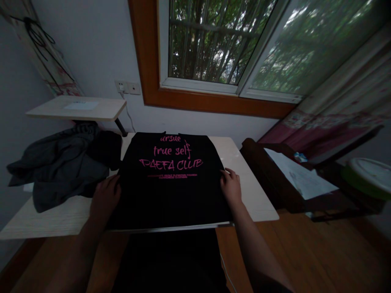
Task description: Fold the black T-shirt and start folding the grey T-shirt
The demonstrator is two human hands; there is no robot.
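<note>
A black T-shirt (171, 191) with pink lettering lies spread flat on a light wooden table (253, 195), its lower part hanging over the front edge. My left hand (105, 195) rests on the shirt's left edge, fingers curled over the fabric. On the shirt's right edge sits my right hand (230, 187), its fingers bent and pressing or pinching the cloth there. Both forearms reach in from the bottom of the view.
A heap of dark grey clothes (61, 162) lies on the table's left side. A small raised shelf (76, 108) stands behind it. To the right are a dark wooden stand with paper (299, 175) and a green-rimmed container (366, 175). A window is above.
</note>
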